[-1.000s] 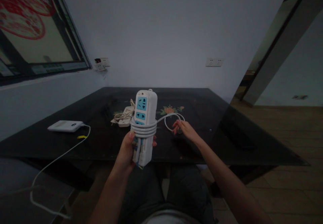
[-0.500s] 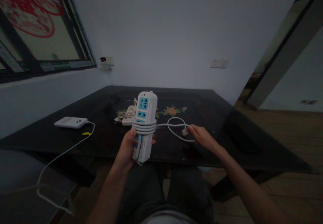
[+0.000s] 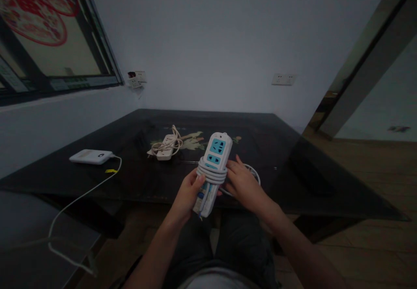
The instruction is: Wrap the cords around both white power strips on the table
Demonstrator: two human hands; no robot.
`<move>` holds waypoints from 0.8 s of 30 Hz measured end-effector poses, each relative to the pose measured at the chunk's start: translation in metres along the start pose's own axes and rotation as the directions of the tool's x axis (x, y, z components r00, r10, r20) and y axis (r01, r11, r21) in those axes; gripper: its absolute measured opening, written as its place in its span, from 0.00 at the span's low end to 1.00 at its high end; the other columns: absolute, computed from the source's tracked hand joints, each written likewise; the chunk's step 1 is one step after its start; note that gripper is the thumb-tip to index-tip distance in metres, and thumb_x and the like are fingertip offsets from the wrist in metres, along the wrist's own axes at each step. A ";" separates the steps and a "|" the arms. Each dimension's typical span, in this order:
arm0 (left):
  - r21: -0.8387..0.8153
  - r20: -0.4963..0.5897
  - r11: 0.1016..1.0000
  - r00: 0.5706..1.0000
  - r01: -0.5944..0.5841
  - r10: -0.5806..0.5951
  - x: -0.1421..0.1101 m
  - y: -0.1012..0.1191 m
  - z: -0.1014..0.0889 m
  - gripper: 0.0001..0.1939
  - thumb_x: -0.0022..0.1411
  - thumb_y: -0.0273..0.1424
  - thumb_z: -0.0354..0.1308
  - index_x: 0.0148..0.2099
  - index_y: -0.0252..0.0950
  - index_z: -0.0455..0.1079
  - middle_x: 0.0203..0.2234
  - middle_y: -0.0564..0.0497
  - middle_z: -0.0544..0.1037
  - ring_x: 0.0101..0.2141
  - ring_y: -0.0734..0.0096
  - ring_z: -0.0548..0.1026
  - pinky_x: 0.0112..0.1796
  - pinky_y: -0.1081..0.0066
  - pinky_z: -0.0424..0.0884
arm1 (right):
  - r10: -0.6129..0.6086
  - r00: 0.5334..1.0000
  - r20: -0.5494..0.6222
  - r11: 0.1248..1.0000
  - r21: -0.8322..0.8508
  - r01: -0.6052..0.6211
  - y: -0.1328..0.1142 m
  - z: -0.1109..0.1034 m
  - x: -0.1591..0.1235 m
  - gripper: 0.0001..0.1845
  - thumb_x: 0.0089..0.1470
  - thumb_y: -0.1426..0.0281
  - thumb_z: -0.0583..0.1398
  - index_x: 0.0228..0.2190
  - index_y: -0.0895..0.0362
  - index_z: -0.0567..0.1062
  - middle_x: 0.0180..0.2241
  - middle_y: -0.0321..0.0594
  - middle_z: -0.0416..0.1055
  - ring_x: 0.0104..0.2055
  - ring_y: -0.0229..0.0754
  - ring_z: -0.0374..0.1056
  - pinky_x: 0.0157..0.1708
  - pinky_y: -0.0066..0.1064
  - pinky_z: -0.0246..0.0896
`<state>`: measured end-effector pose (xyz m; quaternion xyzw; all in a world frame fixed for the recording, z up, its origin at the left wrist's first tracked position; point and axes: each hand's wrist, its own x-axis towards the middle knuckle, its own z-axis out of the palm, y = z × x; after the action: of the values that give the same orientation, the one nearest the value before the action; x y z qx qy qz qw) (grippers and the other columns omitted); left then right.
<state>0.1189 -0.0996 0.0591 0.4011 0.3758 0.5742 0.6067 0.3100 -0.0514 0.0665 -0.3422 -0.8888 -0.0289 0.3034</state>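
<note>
While the left hand [image 3: 187,194] clasped a power strip [image 3: 217,147] wrapped in cord [image 3: 212,174], a loop [image 3: 258,177] remained unwound beside the right hand [image 3: 246,186], its grip unclear.

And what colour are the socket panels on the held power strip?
The socket panels are light blue, seen in the head view.

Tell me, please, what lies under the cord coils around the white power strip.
Under the cord coils is the power strip, a blue socket panel partly showing above them. The covered band of its face cannot be seen.
</note>
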 end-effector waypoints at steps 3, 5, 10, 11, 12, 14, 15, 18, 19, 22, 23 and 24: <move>0.019 0.048 1.000 0.999 -0.008 0.007 -0.003 -0.001 0.002 0.30 0.47 0.48 0.65 0.46 0.32 0.68 0.31 0.44 0.81 0.26 0.60 0.79 0.26 0.68 0.74 | -0.020 0.997 0.069 0.991 0.135 0.010 -0.008 0.020 0.009 0.18 0.51 0.78 0.56 0.44 0.56 0.74 0.44 0.47 0.73 0.50 0.49 0.66 0.60 0.54 0.45; 0.029 0.071 1.000 0.998 0.000 -0.002 -0.006 -0.001 0.002 0.30 0.47 0.48 0.66 0.46 0.33 0.67 0.30 0.44 0.80 0.26 0.60 0.79 0.24 0.70 0.74 | 0.006 0.995 0.100 0.971 0.236 -0.029 -0.003 0.028 0.009 0.16 0.51 0.80 0.54 0.39 0.57 0.76 0.41 0.47 0.74 0.47 0.48 0.68 0.56 0.47 0.55; 0.009 0.087 1.000 0.996 0.016 -0.017 -0.011 -0.001 0.003 0.29 0.48 0.48 0.65 0.46 0.33 0.67 0.30 0.44 0.80 0.25 0.60 0.79 0.24 0.69 0.74 | 0.096 0.986 0.136 0.912 0.386 -0.142 0.017 0.035 -0.004 0.14 0.53 0.77 0.52 0.35 0.57 0.76 0.38 0.46 0.76 0.40 0.47 0.71 0.41 0.36 0.65; 0.006 0.088 1.000 0.996 0.022 -0.022 -0.012 -0.001 0.004 0.29 0.48 0.48 0.65 0.46 0.33 0.67 0.30 0.44 0.80 0.25 0.59 0.79 0.24 0.69 0.74 | 0.120 0.983 0.140 0.901 0.401 -0.167 0.020 0.036 -0.006 0.13 0.54 0.77 0.52 0.33 0.57 0.76 0.36 0.45 0.77 0.38 0.47 0.72 0.40 0.35 0.65; 0.007 0.096 1.000 0.995 0.026 -0.026 -0.013 -0.001 0.006 0.29 0.47 0.48 0.66 0.46 0.33 0.67 0.30 0.44 0.80 0.26 0.59 0.79 0.25 0.69 0.74 | 0.141 0.980 0.140 0.888 0.421 -0.188 0.023 0.037 -0.008 0.14 0.54 0.76 0.51 0.32 0.57 0.76 0.34 0.44 0.77 0.37 0.48 0.72 0.38 0.35 0.65; 0.011 0.140 1.000 0.990 0.028 -0.029 -0.015 -0.001 0.010 0.32 0.43 0.46 0.69 0.46 0.33 0.66 0.31 0.44 0.80 0.26 0.59 0.79 0.26 0.68 0.75 | 0.170 0.977 0.130 0.852 0.478 -0.212 0.028 0.041 -0.011 0.14 0.53 0.76 0.51 0.32 0.56 0.77 0.34 0.44 0.78 0.38 0.49 0.73 0.39 0.36 0.65; 0.014 0.164 1.000 0.986 0.027 -0.029 -0.016 -0.001 0.012 0.33 0.40 0.44 0.71 0.46 0.34 0.66 0.32 0.44 0.80 0.26 0.59 0.79 0.27 0.67 0.75 | 0.184 0.975 0.123 0.835 0.504 -0.221 0.030 0.042 -0.012 0.14 0.53 0.76 0.52 0.32 0.56 0.78 0.35 0.44 0.78 0.39 0.50 0.73 0.40 0.37 0.65; 0.027 0.204 0.999 0.979 0.023 -0.028 -0.019 -0.002 0.016 0.36 0.35 0.40 0.74 0.47 0.34 0.66 0.34 0.44 0.80 0.27 0.59 0.80 0.29 0.67 0.75 | 0.213 0.971 0.113 0.800 0.550 -0.239 0.033 0.046 -0.013 0.14 0.52 0.74 0.53 0.33 0.55 0.78 0.36 0.43 0.78 0.42 0.52 0.72 0.43 0.39 0.64; 0.030 0.202 0.999 0.979 0.021 -0.027 -0.019 -0.002 0.016 0.35 0.36 0.39 0.74 0.47 0.34 0.67 0.34 0.44 0.80 0.28 0.59 0.80 0.29 0.68 0.75 | 0.210 0.971 0.116 0.795 0.558 -0.238 0.033 0.046 -0.012 0.14 0.53 0.74 0.53 0.33 0.55 0.78 0.36 0.42 0.78 0.42 0.51 0.72 0.44 0.39 0.64; 0.040 0.170 0.999 0.985 0.016 -0.023 -0.018 -0.001 0.015 0.33 0.40 0.37 0.72 0.47 0.34 0.67 0.35 0.45 0.80 0.28 0.61 0.80 0.29 0.68 0.76 | 0.178 0.973 0.150 0.777 0.585 -0.232 0.030 0.043 -0.011 0.14 0.55 0.72 0.52 0.33 0.56 0.78 0.36 0.41 0.78 0.39 0.48 0.73 0.42 0.37 0.64; 0.045 0.150 0.999 0.989 0.010 -0.017 -0.017 0.001 0.013 0.32 0.40 0.36 0.72 0.48 0.34 0.66 0.35 0.45 0.80 0.28 0.61 0.80 0.30 0.68 0.76 | 0.172 0.970 0.169 0.769 0.592 -0.240 0.028 0.040 -0.012 0.14 0.56 0.71 0.52 0.34 0.56 0.78 0.35 0.41 0.78 0.38 0.47 0.72 0.41 0.36 0.64; 0.053 0.125 0.999 0.992 -0.001 -0.006 -0.016 0.003 0.011 0.32 0.40 0.35 0.72 0.47 0.34 0.67 0.36 0.45 0.80 0.28 0.61 0.80 0.31 0.67 0.76 | 0.176 0.966 0.190 0.761 0.596 -0.256 0.027 0.037 -0.014 0.13 0.57 0.70 0.53 0.34 0.57 0.78 0.35 0.41 0.78 0.38 0.46 0.72 0.41 0.35 0.64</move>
<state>0.1270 -0.1165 0.0664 0.4520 0.3525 0.5369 0.6190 0.3155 -0.0289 0.0241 -0.3256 -0.8209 0.3187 0.3444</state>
